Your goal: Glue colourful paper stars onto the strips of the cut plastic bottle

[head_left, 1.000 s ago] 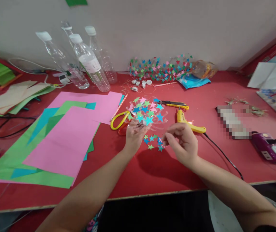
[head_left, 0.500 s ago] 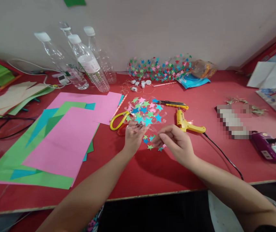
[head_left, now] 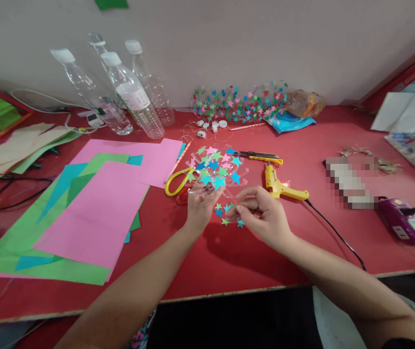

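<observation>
A clear plastic piece covered in paper stars [head_left: 212, 166], with strips sticking out round its edge, is held up over the table by my left hand [head_left: 202, 206]. The left fingers are closed round its lower side and partly hidden behind it. Just right of it, my right hand [head_left: 260, 211] has its thumb and fingers drawn together in a pinch; whatever they hold is too small to make out. Loose paper stars [head_left: 224, 222] lie on the table between and below the hands. Close to the left hand are the yellow-handled scissors [head_left: 176, 184].
A yellow glue gun [head_left: 283, 189] and a utility knife [head_left: 261, 156] lie to the right. Coloured paper sheets [head_left: 91, 213] cover the left. Plastic bottles [head_left: 134, 99] and a star-covered clear bottle [head_left: 239, 104] are along the wall. A purple power socket [head_left: 403, 223] sits far right.
The starred plastic piece has shifted slightly left and tilted a little. My right hand has moved slightly left, its fingers closer together near the plastic's edge.
</observation>
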A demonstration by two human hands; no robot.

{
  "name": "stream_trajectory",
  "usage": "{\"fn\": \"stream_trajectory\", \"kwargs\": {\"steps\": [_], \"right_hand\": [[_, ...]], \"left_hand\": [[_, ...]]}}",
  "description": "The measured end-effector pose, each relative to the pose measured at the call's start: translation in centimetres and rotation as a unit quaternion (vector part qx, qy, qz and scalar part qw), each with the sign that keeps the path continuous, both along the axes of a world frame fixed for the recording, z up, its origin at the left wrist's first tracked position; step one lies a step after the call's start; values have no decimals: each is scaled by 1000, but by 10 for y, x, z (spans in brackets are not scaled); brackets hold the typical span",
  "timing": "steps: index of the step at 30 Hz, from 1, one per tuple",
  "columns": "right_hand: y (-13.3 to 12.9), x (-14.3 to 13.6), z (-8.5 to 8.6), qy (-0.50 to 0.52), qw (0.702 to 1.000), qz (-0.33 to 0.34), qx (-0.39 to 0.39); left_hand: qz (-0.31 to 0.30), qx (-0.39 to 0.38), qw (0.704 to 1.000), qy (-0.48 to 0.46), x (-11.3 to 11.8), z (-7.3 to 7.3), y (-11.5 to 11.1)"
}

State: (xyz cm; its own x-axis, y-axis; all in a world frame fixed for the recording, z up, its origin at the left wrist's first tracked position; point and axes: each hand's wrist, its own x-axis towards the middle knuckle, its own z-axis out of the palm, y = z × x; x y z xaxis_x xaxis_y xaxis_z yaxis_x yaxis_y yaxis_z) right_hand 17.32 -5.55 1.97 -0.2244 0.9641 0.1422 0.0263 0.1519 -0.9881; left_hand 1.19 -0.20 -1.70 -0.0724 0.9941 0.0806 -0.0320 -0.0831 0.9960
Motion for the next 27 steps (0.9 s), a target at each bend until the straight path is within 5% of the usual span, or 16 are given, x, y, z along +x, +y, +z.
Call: {"fn": "stream_trajectory", "kwargs": {"steps": [16, 21, 27], "right_hand": [[-2, 1, -4, 38, 999, -4, 23], [-1, 3, 0, -94, 987, -1, 128], [2, 7, -2, -215, 937, -67, 268]], "left_hand": [[20, 9, 1000, -5, 9, 2, -6], [13, 12, 999, -32, 8, 3, -3], [12, -6, 999, -29, 8, -5, -2]]}}
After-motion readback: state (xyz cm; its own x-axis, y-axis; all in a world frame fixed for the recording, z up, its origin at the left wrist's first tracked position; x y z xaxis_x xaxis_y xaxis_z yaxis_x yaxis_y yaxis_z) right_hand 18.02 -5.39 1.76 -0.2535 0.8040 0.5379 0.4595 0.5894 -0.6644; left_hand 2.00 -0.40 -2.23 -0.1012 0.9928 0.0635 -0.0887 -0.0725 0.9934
